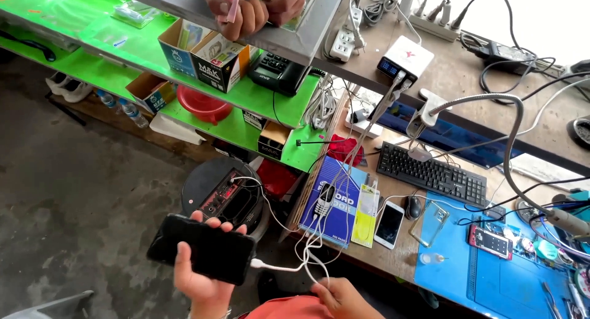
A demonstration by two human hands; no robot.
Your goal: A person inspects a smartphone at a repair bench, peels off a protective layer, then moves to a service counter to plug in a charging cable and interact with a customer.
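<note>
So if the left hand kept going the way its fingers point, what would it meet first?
The left hand holds a black phone, fingers pointing up and away. Straight on, it would probably first meet the round black speaker just beyond the phone, though depth is unclear.

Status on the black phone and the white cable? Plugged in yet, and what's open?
Done: the white cable already sits plugged into the end of the black phone. In hand: the left hand holds the phone screen-up and dark; the right hand pinches the cable strands below the desk edge. Left: no charging sign shows on screen. The cable runs up toward the white charger hub, but that end cannot be traced.
</note>
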